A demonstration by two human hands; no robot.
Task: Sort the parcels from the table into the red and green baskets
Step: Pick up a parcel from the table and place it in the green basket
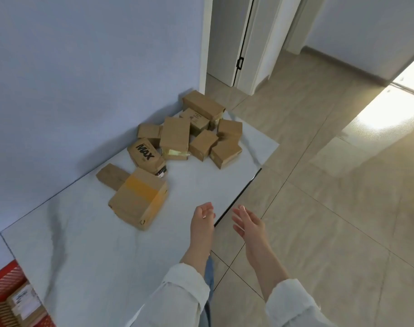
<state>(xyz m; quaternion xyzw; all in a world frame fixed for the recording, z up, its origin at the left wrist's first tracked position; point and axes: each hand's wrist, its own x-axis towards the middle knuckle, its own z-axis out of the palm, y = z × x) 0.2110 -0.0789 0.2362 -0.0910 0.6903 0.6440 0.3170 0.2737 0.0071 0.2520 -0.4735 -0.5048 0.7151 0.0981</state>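
Note:
Several brown cardboard parcels lie in a heap on the white marble table [88,244], against the blue wall. Nearest to me is a large box with a yellow tape band [138,199]. Behind it lies a box printed MAX [145,155]. More boxes pile up toward the far corner [202,105]. My left hand [202,219] hovers empty over the table's right edge, fingers relaxed. My right hand [248,221] is held open beside it, over the floor. The red basket [3,279] shows at the bottom left with parcels inside. No green basket is in view.
The table's dark right edge [239,197] runs diagonally past my hands. Beige floor tiles [330,220] spread to the right. A white door with a black handle [240,63] stands beyond the table's far end.

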